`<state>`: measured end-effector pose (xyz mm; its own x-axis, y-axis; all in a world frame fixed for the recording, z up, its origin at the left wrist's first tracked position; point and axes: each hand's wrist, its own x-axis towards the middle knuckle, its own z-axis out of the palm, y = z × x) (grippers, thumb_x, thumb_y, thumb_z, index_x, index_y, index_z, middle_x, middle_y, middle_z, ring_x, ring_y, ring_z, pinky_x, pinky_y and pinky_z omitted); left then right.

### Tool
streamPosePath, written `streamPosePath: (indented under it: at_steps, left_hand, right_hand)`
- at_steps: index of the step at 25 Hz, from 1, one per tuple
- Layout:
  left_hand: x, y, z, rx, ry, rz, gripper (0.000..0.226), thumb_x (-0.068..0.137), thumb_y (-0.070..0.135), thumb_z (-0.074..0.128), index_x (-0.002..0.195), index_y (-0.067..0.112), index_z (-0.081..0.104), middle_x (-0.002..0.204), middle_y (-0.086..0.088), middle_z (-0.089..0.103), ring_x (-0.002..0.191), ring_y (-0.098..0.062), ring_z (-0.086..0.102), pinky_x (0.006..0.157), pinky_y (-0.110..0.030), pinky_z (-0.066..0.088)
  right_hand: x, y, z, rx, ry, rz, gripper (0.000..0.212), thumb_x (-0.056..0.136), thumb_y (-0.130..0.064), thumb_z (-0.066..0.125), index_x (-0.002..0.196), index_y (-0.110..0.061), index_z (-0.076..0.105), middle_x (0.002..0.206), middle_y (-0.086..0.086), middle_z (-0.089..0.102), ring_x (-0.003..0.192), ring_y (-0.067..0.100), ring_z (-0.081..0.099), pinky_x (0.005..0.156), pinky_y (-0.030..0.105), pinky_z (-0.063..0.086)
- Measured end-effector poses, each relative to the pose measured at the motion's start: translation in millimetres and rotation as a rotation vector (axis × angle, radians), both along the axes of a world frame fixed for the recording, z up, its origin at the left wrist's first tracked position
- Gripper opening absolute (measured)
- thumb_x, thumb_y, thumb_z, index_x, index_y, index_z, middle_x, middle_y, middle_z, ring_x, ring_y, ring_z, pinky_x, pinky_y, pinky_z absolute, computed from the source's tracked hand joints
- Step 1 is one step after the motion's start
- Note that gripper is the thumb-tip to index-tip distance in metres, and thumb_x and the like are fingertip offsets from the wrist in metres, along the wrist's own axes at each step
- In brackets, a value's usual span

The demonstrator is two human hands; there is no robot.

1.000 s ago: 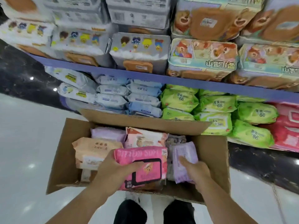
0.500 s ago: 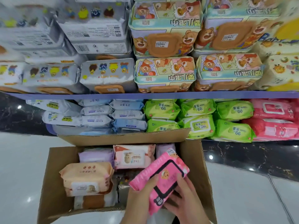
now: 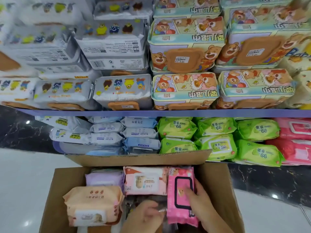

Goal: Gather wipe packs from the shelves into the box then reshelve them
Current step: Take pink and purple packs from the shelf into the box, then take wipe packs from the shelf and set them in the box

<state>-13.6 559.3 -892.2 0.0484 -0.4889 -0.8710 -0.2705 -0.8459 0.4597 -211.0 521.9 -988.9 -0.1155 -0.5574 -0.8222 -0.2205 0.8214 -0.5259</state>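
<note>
The cardboard box (image 3: 217, 190) fills the lower centre of the frame, before the lower-shelf packs (image 3: 217, 145). Inside, the lidded wipe pack (image 3: 175, 214) lies toward the right wall, the bulky wipe pack (image 3: 92, 204) at left. Above, the shelf board (image 3: 151, 113) carries stacked bear-print packs (image 3: 185, 88).

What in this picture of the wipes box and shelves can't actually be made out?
All in the head view:
- What the left hand holds, if anything: motion blur smears it.
- Packs beneath the pink pack and right hand: covered by them.
- Near wall of the box: cut off by the bottom edge.
- Print on the grey packs top left: blurred.
</note>
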Motion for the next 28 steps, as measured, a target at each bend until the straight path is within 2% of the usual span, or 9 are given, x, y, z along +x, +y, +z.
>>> streamPosePath:
  at_steps: [2, 4, 8, 12, 15, 21, 23, 26, 28]
  left_hand:
    - [15, 7, 4, -0.018, -0.025, -0.012, 0.018, 0.094, 0.037, 0.067, 0.111, 0.035, 0.065, 0.106, 0.023, 0.07, 0.099, 0.009, 0.06, 0.078, -0.009, 0.038]
    - [25, 5, 24, -0.086, -0.012, -0.014, 0.013, 0.098, 0.039, 0.061, 0.11, 0.036, 0.066, 0.107, 0.023, 0.068, 0.1, 0.011, 0.058, 0.078, -0.008, 0.038]
    - [35, 3, 77, -0.179, -0.02, 0.05, 0.023, 0.098, 0.043, 0.057, 0.114, 0.035, 0.071, 0.116, 0.029, 0.061, 0.115, 0.003, 0.054, 0.105, -0.026, 0.039]
    - [38, -4, 165, -0.288, -0.031, 0.011, 0.023, 0.103, 0.039, 0.052, 0.119, 0.033, 0.067, 0.114, 0.027, 0.06, 0.114, -0.001, 0.054, 0.096, -0.024, 0.035]
    - [45, -8, 241, -0.378, -0.045, 0.005, 0.019, 0.104, 0.039, 0.051, 0.118, 0.033, 0.063, 0.112, 0.022, 0.059, 0.117, -0.007, 0.053, 0.094, -0.024, 0.034]
    - [69, -10, 371, -0.517, -0.021, -0.051, 0.037, 0.105, 0.047, 0.043, 0.133, 0.027, 0.059, 0.134, 0.008, 0.058, 0.122, -0.014, 0.054, 0.095, -0.032, 0.045]
    - [75, -7, 416, -0.549, -0.028, -0.079, 0.042, 0.106, 0.047, 0.04, 0.136, 0.022, 0.057, 0.134, 0.006, 0.055, 0.116, -0.013, 0.052, 0.086, -0.03, 0.043]
    - [83, 0, 470, -0.654, -0.062, -0.107, 0.049, 0.107, 0.048, 0.037, 0.143, 0.018, 0.053, 0.12, 0.006, 0.053, 0.108, -0.012, 0.051, 0.088, -0.032, 0.04]
    - [88, 9, 495, -0.715, -0.08, -0.096, 0.051, 0.106, 0.05, 0.037, 0.147, 0.022, 0.049, 0.125, 0.005, 0.055, 0.118, -0.015, 0.054, 0.092, -0.033, 0.04]
  right_hand:
    - [2, -2, -6, 0.072, 0.148, 0.092, 0.029, 0.1, -0.019, 0.05, 0.126, -0.015, 0.061, 0.1, 0.002, 0.07, 0.089, 0.023, 0.068, 0.08, 0.039, 0.058]
    - [5, 3, 7, 0.097, 0.23, 0.17, 0.031, 0.099, -0.027, 0.046, 0.124, -0.014, 0.058, 0.099, 0.006, 0.07, 0.088, 0.028, 0.068, 0.077, 0.039, 0.056]
    - [16, 14, 84, 0.017, 0.183, 0.194, 0.036, 0.101, -0.034, 0.046, 0.134, -0.022, 0.052, 0.11, 0.002, 0.064, 0.1, 0.026, 0.064, 0.085, 0.036, 0.05]
    - [31, 23, 190, -0.063, 0.131, 0.205, 0.039, 0.102, -0.042, 0.043, 0.131, -0.022, 0.058, 0.117, 0.001, 0.063, 0.105, 0.021, 0.061, 0.102, 0.044, 0.048]
    - [44, 29, 281, -0.19, 0.14, 0.206, 0.037, 0.103, -0.042, 0.042, 0.132, -0.023, 0.054, 0.124, -0.004, 0.056, 0.117, 0.021, 0.055, 0.103, 0.035, 0.042]
    - [67, 42, 436, -0.406, 0.125, 0.133, 0.051, 0.104, -0.048, 0.039, 0.147, -0.022, 0.045, 0.148, 0.0, 0.048, 0.133, 0.019, 0.046, 0.099, 0.028, 0.032]
    - [73, 46, 476, -0.461, 0.121, 0.118, 0.053, 0.104, -0.05, 0.036, 0.148, -0.021, 0.043, 0.151, -0.001, 0.045, 0.137, 0.02, 0.042, 0.1, 0.029, 0.03]
    - [81, 50, 529, -0.574, 0.071, 0.141, 0.055, 0.104, -0.052, 0.034, 0.151, -0.023, 0.039, 0.155, -0.003, 0.039, 0.142, 0.019, 0.037, 0.107, 0.032, 0.029]
    - [83, 53, 552, -0.63, 0.042, 0.148, 0.056, 0.104, -0.053, 0.033, 0.152, -0.025, 0.037, 0.156, -0.004, 0.038, 0.142, 0.019, 0.036, 0.108, 0.035, 0.03]
